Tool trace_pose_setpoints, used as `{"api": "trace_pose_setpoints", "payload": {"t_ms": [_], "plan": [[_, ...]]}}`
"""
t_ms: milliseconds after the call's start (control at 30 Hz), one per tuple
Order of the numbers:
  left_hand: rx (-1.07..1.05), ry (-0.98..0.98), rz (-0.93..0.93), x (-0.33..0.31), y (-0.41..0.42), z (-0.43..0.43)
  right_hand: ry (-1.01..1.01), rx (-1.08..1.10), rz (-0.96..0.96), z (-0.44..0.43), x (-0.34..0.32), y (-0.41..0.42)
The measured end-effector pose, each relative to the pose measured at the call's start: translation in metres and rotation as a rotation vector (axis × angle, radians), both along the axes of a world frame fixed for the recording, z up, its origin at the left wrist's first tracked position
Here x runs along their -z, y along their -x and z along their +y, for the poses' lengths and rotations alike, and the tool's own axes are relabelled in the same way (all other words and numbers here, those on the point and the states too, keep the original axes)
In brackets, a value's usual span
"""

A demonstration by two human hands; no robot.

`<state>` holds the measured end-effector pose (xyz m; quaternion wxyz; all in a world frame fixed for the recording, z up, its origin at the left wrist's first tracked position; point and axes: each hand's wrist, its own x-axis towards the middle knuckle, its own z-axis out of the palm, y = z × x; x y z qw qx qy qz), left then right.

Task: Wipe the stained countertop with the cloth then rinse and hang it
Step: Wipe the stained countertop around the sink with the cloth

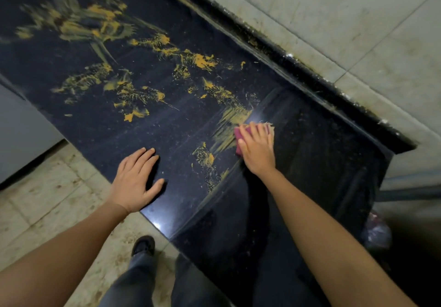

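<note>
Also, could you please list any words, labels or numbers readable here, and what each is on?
None. No lettering shows on the black countertop, the pink cloth under the right hand or the wall tiles. The crumpled bag at the counter's end is too dark and blurred to tell.

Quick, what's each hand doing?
Left hand: open, flat on the countertop.
Right hand: open, pressing the cloth on a yellow stain.

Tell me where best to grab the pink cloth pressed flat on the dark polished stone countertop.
Pinch the pink cloth at its free left edge, beside the thumb of the right hand, coming from above and the left. It lies flat on the dark countertop under straight fingers, so likely only that rim offers a hold.
</note>
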<state>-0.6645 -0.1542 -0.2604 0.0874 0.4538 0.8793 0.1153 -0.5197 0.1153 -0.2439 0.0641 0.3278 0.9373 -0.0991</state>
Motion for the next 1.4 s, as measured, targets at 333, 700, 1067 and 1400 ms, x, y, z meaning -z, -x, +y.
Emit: {"api": "trace_pose_setpoints", "payload": {"t_ms": [333, 700, 1067, 1400], "plan": [[0.041, -0.132, -0.177, -0.008, 0.003, -0.007, -0.078, -0.106, 0.084, -0.180, 0.009, -0.035], [0.054, -0.218, -0.194, -0.020, 0.035, -0.039, 0.122, -0.089, 0.057, -0.270, 0.012, -0.029], [0.052, -0.229, -0.177, -0.018, 0.059, -0.051, 0.786, 0.315, 0.632, -0.290, -0.040, 0.015], [0.007, -0.175, -0.104, -0.016, 0.052, -0.003, 0.482, 0.977, 1.152, -0.101, -0.069, 0.001]]}}
